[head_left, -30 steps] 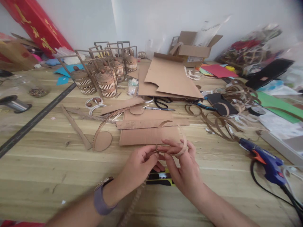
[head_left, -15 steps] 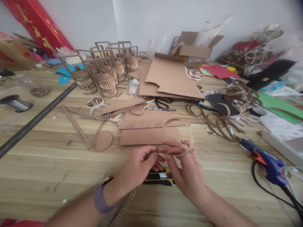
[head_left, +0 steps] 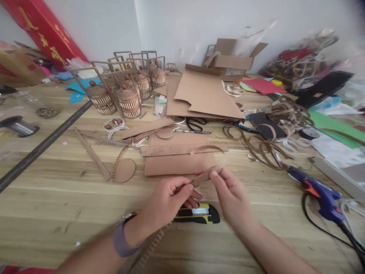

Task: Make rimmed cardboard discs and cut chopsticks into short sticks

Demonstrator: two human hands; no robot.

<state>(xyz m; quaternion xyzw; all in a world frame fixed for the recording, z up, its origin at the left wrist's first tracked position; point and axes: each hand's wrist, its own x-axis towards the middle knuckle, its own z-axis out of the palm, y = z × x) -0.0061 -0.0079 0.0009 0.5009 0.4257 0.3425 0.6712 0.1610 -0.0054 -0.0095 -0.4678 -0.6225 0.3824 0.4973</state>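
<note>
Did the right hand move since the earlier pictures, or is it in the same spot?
Yes, it moved right. Earlier, the right hand hid one end of the yellow-and-black cutter; now that end shows.

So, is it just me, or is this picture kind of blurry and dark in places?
Head view: soft throughout, the bagged bundle at upper right especially smeared; head view: the toothed strip blurs toward the bottom edge; head view: the upper right corner darkens, and soft shade lies on the table near the bottom.

Wall (head_left: 171,26): plain, pale grey-blue, one vertical line left of centre. Counter (head_left: 42,213): light wood, streaked grain. Light: soft.
</note>
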